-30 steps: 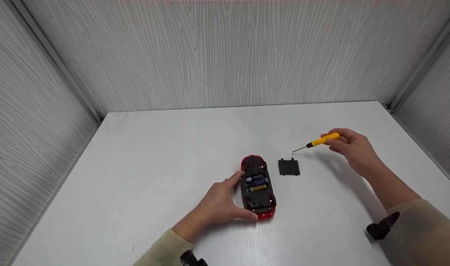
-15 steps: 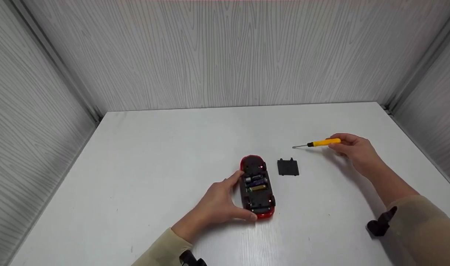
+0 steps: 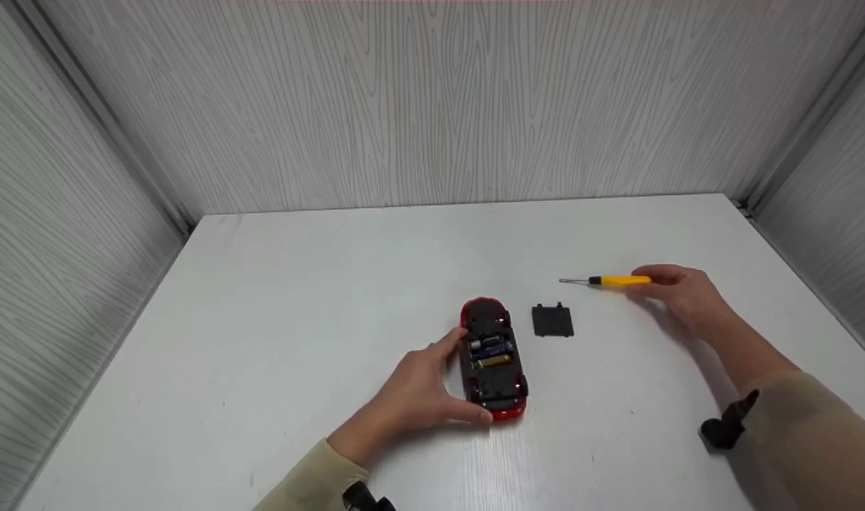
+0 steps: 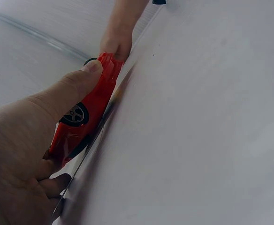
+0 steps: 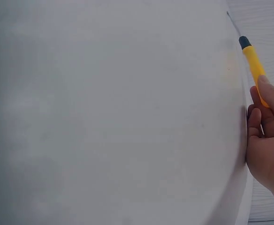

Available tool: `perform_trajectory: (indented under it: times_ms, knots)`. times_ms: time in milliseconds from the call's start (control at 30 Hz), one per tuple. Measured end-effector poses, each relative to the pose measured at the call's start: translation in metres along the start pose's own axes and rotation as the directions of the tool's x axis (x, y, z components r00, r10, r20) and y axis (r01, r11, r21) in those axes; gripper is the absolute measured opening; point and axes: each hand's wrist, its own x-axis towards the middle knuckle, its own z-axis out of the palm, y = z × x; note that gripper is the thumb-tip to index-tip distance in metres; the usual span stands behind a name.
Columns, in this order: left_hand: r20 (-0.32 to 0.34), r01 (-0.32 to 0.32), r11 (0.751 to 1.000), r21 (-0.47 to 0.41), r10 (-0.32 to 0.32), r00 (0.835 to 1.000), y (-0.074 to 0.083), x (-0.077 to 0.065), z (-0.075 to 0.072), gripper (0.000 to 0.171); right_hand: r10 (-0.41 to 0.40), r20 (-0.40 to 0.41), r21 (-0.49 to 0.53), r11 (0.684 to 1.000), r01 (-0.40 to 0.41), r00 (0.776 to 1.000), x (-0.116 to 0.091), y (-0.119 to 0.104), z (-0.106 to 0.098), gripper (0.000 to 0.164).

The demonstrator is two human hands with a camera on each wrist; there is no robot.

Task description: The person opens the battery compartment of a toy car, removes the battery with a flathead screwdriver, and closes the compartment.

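Observation:
A red toy car (image 3: 499, 387) lies upside down, its black underside and an uncovered battery bay with three batteries (image 3: 492, 349) facing up. My left hand (image 3: 414, 394) grips the car (image 4: 95, 101) from the left, thumb at its near end and a fingertip by the far half. To the right of the car, a black battery cover (image 3: 553, 321) with small tabs lies flat. Beyond the cover, my right hand (image 3: 687, 298) pinches a yellow-handled screwdriver (image 3: 620, 280) by its handle end. The screwdriver (image 5: 254, 61) is nearly level, close over the table, its shaft pointing left.
The white tabletop (image 3: 297, 305) is bounded by a grey wood-grain panel (image 3: 432, 106) behind, with similar panels on the left and right. A black wrist device (image 3: 723, 429) is strapped at the right sleeve and another at the left.
My right hand has come down and slightly nearer, swinging the screwdriver from a slant to nearly level beyond the cover. The left hand, car and cover keep their places.

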Motion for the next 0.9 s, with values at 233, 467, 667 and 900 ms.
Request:
perform_trajectory:
  times_ms: [233,467,667,900]
  knots:
    - [0.007,0.004,1.0,0.005,-0.004,1.0,0.0004,0.0003,-0.0002,0.13,-0.016,-0.003,-0.036,0.999,0.016,1.0,-0.0025,0.0011,0.0038,0.057]
    - [0.012,0.007,1.0,-0.002,-0.007,1.0,0.0005,0.0014,-0.0004,0.131,-0.051,-0.006,-0.067,0.996,0.05,0.999,-0.004,0.002,0.0064,0.051]
    - [0.011,0.012,1.0,-0.009,-0.012,1.0,0.0006,0.0007,-0.0002,0.132,-0.121,-0.003,-0.086,0.989,0.121,0.993,-0.0045,0.0044,0.0066,0.044]
    - [0.004,0.01,1.0,0.008,-0.01,1.0,-0.0004,0.0013,0.0006,0.132,-0.125,0.009,-0.095,0.988,0.126,0.992,-0.0034,0.005,0.0065,0.044]
